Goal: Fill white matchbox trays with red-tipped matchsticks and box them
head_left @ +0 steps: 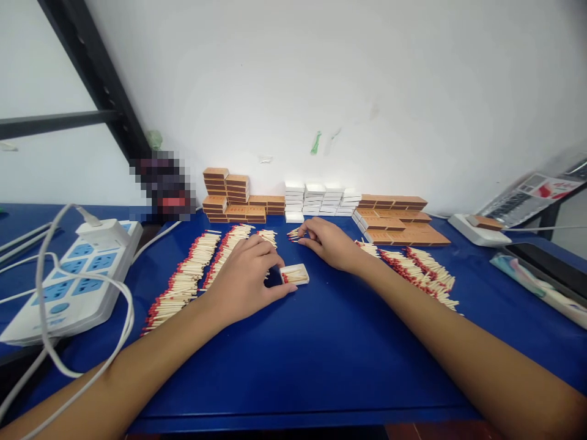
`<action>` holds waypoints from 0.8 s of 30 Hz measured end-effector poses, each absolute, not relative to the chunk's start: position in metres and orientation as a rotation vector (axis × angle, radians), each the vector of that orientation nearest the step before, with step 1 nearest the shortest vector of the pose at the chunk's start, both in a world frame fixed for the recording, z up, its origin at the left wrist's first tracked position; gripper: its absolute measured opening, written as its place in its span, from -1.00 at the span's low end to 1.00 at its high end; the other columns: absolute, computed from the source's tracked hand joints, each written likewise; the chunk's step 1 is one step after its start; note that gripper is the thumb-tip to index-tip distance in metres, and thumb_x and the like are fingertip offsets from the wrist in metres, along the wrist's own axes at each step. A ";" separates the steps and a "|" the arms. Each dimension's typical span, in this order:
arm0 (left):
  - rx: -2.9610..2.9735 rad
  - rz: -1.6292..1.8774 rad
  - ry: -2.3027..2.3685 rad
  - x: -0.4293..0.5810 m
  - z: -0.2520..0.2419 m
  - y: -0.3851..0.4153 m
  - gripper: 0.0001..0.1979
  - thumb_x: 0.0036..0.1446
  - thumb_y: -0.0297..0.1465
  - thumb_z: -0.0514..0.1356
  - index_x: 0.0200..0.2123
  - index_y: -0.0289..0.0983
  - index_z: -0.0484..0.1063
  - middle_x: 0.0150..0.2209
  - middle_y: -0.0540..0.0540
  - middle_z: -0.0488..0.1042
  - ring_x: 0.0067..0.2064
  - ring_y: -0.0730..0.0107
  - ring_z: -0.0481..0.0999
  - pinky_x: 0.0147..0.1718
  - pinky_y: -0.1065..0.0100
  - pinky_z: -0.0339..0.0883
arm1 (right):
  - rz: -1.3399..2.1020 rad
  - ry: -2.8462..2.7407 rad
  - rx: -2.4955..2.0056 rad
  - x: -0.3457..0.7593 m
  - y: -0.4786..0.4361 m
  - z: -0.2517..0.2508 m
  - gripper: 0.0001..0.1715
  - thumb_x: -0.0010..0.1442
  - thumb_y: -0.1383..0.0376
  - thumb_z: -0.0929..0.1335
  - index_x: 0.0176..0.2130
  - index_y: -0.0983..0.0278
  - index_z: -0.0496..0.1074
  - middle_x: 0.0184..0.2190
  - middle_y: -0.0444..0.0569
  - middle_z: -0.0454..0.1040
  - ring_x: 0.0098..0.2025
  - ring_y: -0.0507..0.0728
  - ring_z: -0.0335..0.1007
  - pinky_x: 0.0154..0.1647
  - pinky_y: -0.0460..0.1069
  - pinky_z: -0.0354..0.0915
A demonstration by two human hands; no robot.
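My left hand [251, 269] grips a small white matchbox tray [302, 281] between thumb and fingers, low over the blue tabletop. Inside the tray lie several red-headed matches [293, 275]. Farther back, my right hand [328, 241] is closed in a pinch at a few matches [292, 233], whose ends poke out to the left of the fingertips. Left of my left hand, long rows of matches [190, 269] lie side by side, partly hidden by the hand and forearm. Another heap of matches [419, 272] spreads beyond my right forearm.
Against the wall stand stacked white trays [314, 198], flanked by brown matchboxes [236, 198] on the left and more matchbox covers [398, 223] on the right. A power strip [87, 269] with looping white cables sits at left. A phone [545, 269] and plastic bottle [536, 189] are at right.
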State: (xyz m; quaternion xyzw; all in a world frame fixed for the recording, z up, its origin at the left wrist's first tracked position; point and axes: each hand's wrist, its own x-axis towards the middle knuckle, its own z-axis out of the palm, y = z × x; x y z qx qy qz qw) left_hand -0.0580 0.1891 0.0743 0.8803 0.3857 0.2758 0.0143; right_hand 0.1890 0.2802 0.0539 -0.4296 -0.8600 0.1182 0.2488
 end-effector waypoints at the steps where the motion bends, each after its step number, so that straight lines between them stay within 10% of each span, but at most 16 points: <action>1: 2.736 0.861 1.207 -0.058 0.074 0.189 -0.68 0.15 -0.14 0.47 -0.22 -0.25 0.58 -0.22 -0.09 0.57 -0.06 0.13 0.47 0.02 0.06 0.37 | 0.322 -2.351 -1.158 0.189 0.281 0.054 -0.91 0.39 0.31 0.36 -0.12 0.27 0.49 -0.22 -0.02 0.45 -0.26 0.12 0.33 -0.18 0.00 0.20; 24: 2.735 0.843 1.255 -0.059 0.074 0.192 -0.69 0.15 -0.12 0.46 -0.24 -0.23 0.59 -0.21 -0.11 0.58 -0.07 0.10 0.49 0.00 0.04 0.39 | 0.424 -2.341 -1.213 0.187 0.256 0.079 -0.81 0.40 0.23 0.39 -0.28 0.25 0.47 -0.30 -0.06 0.41 -0.31 0.10 0.29 -0.25 0.00 0.19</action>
